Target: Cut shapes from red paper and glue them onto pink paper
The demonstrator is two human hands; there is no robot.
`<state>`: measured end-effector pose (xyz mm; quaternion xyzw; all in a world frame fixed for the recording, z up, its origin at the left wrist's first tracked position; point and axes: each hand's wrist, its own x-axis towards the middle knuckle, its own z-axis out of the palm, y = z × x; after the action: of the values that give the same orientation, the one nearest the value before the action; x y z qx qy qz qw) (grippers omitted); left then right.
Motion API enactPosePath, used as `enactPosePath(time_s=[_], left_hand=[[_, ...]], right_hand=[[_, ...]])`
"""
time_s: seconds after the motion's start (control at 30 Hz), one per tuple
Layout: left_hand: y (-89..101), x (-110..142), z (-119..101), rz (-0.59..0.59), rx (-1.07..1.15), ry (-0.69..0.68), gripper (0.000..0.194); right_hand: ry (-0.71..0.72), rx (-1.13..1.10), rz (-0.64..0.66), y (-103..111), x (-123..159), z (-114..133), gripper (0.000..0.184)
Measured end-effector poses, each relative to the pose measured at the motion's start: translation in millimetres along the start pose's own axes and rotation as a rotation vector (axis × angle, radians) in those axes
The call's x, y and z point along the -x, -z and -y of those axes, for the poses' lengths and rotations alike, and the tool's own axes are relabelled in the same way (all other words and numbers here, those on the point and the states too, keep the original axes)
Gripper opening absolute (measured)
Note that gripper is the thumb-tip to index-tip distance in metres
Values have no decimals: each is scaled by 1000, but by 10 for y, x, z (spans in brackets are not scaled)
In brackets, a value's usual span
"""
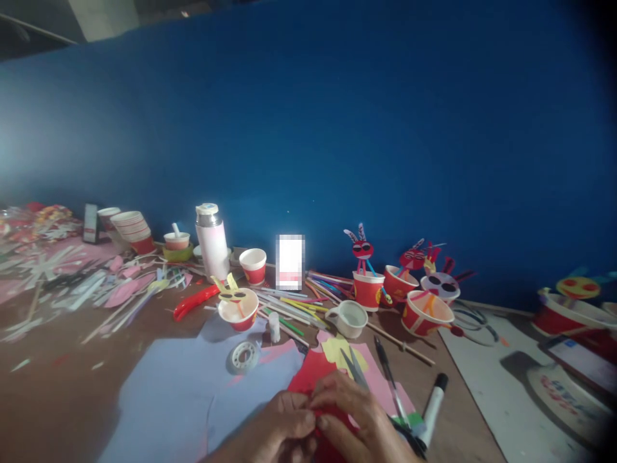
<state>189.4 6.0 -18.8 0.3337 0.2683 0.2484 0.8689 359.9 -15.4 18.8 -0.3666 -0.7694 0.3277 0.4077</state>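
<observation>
At the bottom centre, my left hand (282, 424) and my right hand (359, 418) meet, with thumbs and fingertips pinched together. Red paper (332, 444) shows between and below the fingers; its held edge is mostly hidden. More red card (306, 373) lies just beyond the hands. Scissors (357, 368) rest partly on yellow paper (335, 350) and pink paper (378, 370), close to my right hand. A black pen (389, 376) and a white marker with a black cap (434, 408) lie to the right. Left of the hands is a roll of tape (243, 355) on blue paper (164, 392).
Red paper cups with paper faces stand behind, including one cup (369, 292) at centre right and another (238, 312) at centre left. A flask (212, 244), a lit phone (290, 263), a white cup (351, 319) and coloured sticks (289, 308) line the back. Paper scraps (130, 289) cover the left.
</observation>
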Motion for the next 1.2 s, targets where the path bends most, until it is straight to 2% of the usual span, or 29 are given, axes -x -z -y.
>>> enactPosePath(time_s=[0.4,0.57,0.8,0.97,1.07,1.2], left_hand=[[49,-40,147,-92,27,-35,46],[70,-53,116,-72,29,-9,44],[-4,-11,75,-99,-3,-44,43],[-32,51,-18,-103,-65,-68,41],[-76,98,-118,-108,-111,-91,40],[-131,204,-253,-173,-184,-121,36]], right_hand=[[47,1,-69,-59,-4,-77,13],[-79,-43,-68,-61,1,-123,7],[-201,-90,31,-53,71,-122,15],[-223,-110,14,-44,44,-36,17],[-224,-109,-54,-26,12,-23,14],[-226,-85,-108,24,-38,41,13]])
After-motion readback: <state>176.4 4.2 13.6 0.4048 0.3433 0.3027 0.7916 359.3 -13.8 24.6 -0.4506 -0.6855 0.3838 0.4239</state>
